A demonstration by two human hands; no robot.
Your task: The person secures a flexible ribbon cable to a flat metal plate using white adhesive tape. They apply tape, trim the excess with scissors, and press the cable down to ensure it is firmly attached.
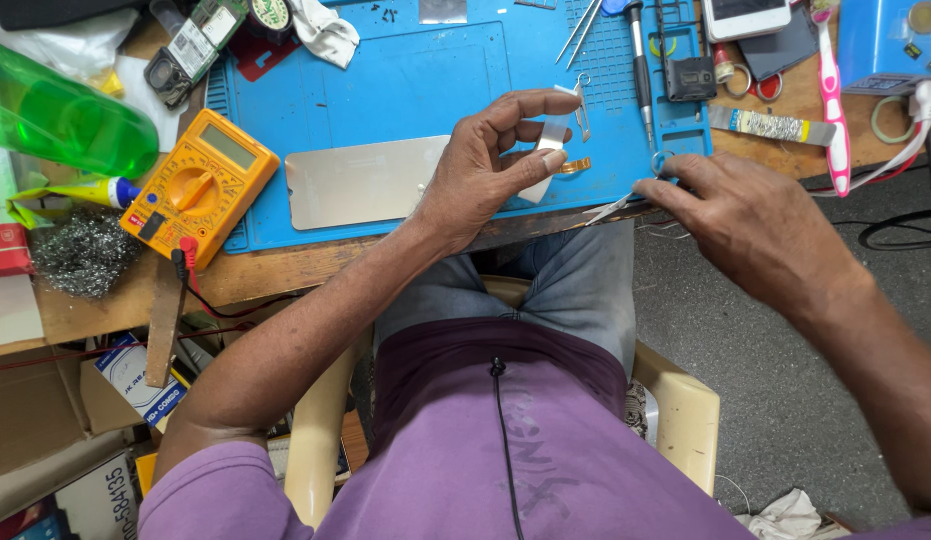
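while we look down from the head camera, our left hand curls over the near edge of a blue work mat on the bench, its grip closed on a small pale strip pinched between thumb and forefinger. just beyond that grip, an orange flex ribbon pokes out past the fingertips, and just above it lies a small metal clip. beside the left grip, toward the wrist side, a silver rectangular plate lies flat on the mat. our right hand hovers near the mat's right corner, fingers bent; a thin metal tool, likely tweezers, sits at its fingertips, but we cannot tell whether the grip is closed on it. well apart, beyond the plate, rests a yellow multimeter. farther past the left grip, a screwdriver lies on the mat.
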